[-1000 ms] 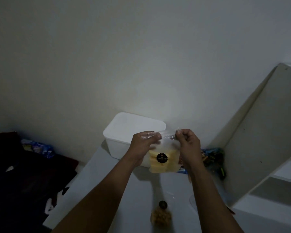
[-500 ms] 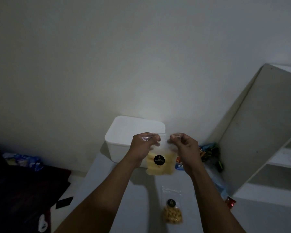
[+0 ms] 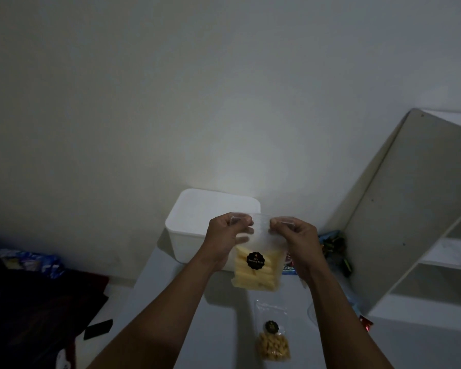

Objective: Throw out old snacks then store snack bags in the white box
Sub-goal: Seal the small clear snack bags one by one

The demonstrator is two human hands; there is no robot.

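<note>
I hold up a clear snack bag (image 3: 256,270) of pale yellow sticks with a round black label, in front of the white box (image 3: 197,222). My left hand (image 3: 226,235) pinches the bag's top left corner and my right hand (image 3: 296,238) pinches its top right corner. The box has its white lid on and stands at the far end of the table, against the wall. A second clear bag of small yellow snacks (image 3: 273,342) with a black label lies flat on the table below my hands.
The grey table (image 3: 224,328) runs toward me. Blue and dark snack packets (image 3: 333,251) are piled at the right, beside a white shelf unit (image 3: 410,222). Dark cloth (image 3: 37,302) and a blue patterned bag (image 3: 32,265) lie at the left.
The view has shifted, so the second bag on the table shows more fully. Both hands still hold the stick bag by its top corners, now a little closer together.
</note>
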